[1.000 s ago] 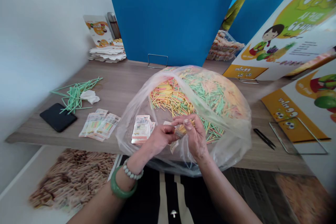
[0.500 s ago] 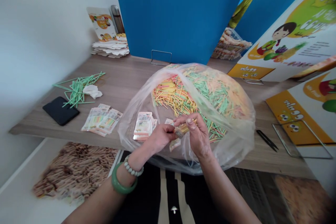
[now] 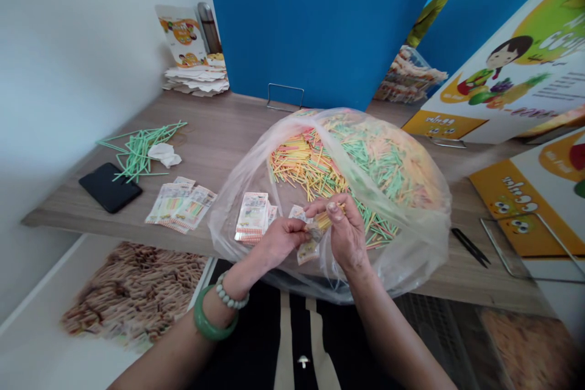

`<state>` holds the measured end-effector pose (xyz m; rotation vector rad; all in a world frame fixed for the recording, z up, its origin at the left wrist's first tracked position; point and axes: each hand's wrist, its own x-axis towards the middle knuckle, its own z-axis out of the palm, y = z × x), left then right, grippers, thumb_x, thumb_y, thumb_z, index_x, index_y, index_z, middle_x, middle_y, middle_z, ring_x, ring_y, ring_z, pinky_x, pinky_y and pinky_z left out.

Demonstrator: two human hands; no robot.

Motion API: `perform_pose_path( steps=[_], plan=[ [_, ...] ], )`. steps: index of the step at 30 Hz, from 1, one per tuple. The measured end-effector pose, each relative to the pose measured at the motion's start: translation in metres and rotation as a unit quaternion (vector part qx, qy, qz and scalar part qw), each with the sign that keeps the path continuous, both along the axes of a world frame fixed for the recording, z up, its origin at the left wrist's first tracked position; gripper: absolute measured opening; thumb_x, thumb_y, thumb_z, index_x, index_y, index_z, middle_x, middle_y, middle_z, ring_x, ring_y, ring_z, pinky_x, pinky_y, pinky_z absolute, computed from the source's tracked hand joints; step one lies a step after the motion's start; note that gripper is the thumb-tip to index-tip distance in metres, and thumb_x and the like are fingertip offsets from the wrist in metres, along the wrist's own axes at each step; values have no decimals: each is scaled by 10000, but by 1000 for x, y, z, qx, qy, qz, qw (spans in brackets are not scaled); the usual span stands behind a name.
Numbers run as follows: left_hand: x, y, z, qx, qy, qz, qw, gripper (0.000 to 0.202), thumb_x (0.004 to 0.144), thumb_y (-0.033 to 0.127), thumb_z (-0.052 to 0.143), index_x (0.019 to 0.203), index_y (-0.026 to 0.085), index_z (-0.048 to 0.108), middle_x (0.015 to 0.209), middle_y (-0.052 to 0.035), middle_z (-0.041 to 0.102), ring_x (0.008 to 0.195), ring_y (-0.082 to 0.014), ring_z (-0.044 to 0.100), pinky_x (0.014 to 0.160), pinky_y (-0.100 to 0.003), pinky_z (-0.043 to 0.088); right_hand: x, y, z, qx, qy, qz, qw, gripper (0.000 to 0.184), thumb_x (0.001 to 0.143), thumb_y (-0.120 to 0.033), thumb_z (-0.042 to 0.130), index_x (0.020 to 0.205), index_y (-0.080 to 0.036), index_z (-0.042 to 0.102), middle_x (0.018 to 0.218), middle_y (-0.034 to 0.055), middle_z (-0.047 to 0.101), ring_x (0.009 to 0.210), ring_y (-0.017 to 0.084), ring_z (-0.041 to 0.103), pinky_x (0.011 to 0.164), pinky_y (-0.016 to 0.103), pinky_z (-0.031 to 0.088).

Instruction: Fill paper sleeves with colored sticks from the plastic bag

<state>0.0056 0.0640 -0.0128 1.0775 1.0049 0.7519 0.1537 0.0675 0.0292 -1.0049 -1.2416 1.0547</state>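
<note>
Left hand: my grip is pinched on a small printed packet, thumb and fingers pressed on its upper end so the mouth faces my other hand.
Right hand: my grip is closed round a little bunch of coloured sticks, the ends aimed at the packet; the two hands touch at that point, as I judge so that sticks and packet line up.
Packet position: just in front of my body, over the near lip of the plastic bag, above the bench edge.
Plastic bag: clear, wide open, slumped on the bench; holds a heap of loose sticks in yellow, green and orange, within easy reach of my right hand.
Packets in bag: a short stack lying just left of my left hand.
Packets on bench: a fanned row left of the bag, apart from it.
Green sticks: loose pile far left, with a crumpled white scrap on it.
Black phone: flat beside the green pile.
Black tweezers: right of the bag.
Bench: wood-grain top, wire stands at back and right.
Room: blue partition, white wall left, printed cartons right, paper stack and flask in the far corner.
</note>
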Motion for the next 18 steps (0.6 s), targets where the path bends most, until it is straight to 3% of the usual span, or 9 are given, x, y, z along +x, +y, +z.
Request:
perform_pose_path(
  steps=[6,11,18],
  plan=[
    [-1,-1,6,-33,-11,-3,999,277,674,376,748,742,111,713,589,13,543,564,-114,431,576,-270,337,-4,3,3,6,13,-18,1000,196,963,-418,517,847,-260,528,782,6,737,943,232,668,954,440,455],
    [-1,1,13,-54,-25,-16,998,284,625,362,746,745,106,710,637,1,578,609,-132,474,621,-287,365,-5,2,4,-5,5,8,1000,203,971,-409,510,840,-254,517,815,7,743,891,214,674,909,402,465],
    [-3,2,4,-39,-19,-17,999,244,644,347,752,648,114,677,607,16,535,590,-112,439,616,-280,336,-3,1,2,-24,-19,43,999,199,973,-410,514,862,-246,533,816,-2,751,902,206,681,903,377,464]
  ],
)
